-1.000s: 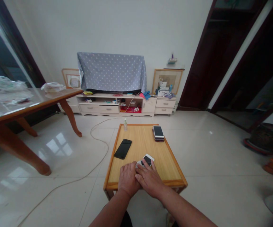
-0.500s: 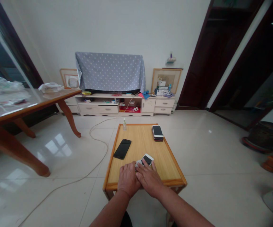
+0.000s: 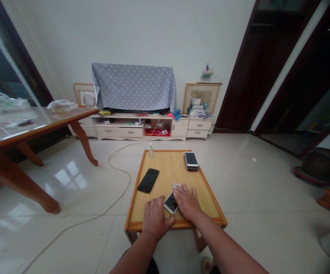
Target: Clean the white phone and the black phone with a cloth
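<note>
A white-framed smartphone (image 3: 171,203) with a dark screen lies slanted near the front of the small wooden table (image 3: 169,161). My left hand (image 3: 156,217) grips its near left end, fingers at one edge and thumb at the near corner. My right hand (image 3: 186,201) lies over the phone's far right end, fingers extended forward, pressing on a white wipe (image 3: 177,186). Only part of the wipe shows past the fingertips. To the left rests a larger black smartphone (image 3: 148,180), face up.
At the table's far right is a stack of phones (image 3: 191,160), a white one on top. A small clear bottle (image 3: 151,150) stands at the far left corner. A cable (image 3: 119,171) runs over the floor. A larger wooden table (image 3: 76,116) stands left.
My right hand has slid forward and right along the phone with the white wipe, uncovering the near part of the screen. My left hand stays at the near end, its thumb now in view.
</note>
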The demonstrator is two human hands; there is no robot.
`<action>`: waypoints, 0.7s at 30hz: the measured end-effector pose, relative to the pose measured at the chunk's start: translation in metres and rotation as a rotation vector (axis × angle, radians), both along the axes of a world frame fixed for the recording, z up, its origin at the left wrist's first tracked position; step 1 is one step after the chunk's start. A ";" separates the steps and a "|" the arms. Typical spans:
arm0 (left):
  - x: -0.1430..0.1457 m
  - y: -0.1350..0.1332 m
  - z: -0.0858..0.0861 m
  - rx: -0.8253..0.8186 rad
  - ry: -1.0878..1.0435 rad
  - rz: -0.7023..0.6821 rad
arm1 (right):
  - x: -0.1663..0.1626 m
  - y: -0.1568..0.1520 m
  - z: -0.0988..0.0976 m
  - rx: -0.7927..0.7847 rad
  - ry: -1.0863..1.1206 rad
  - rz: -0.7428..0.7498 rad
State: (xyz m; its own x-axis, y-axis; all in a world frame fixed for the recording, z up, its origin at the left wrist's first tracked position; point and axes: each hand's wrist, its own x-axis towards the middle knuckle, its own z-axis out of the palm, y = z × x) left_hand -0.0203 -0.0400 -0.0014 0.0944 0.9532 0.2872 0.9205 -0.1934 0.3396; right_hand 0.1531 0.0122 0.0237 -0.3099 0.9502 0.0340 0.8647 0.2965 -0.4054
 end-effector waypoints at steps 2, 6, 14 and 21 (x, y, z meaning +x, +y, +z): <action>0.000 0.000 0.000 0.011 0.002 0.002 | -0.002 0.003 0.001 0.005 -0.015 -0.035; -0.001 0.000 0.001 0.009 -0.008 -0.025 | -0.015 -0.010 -0.002 0.040 -0.023 0.117; 0.000 -0.001 0.006 -0.013 0.002 -0.020 | -0.002 0.007 -0.002 0.016 -0.046 -0.050; 0.002 0.001 0.012 -0.050 0.077 -0.029 | -0.016 0.000 -0.002 0.044 -0.055 0.080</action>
State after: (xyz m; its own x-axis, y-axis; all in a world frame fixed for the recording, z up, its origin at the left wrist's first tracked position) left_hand -0.0187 -0.0392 0.0102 0.1421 0.9627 0.2304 0.9386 -0.2049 0.2774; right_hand 0.1370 0.0121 0.0213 -0.3876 0.9201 0.0558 0.8580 0.3823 -0.3430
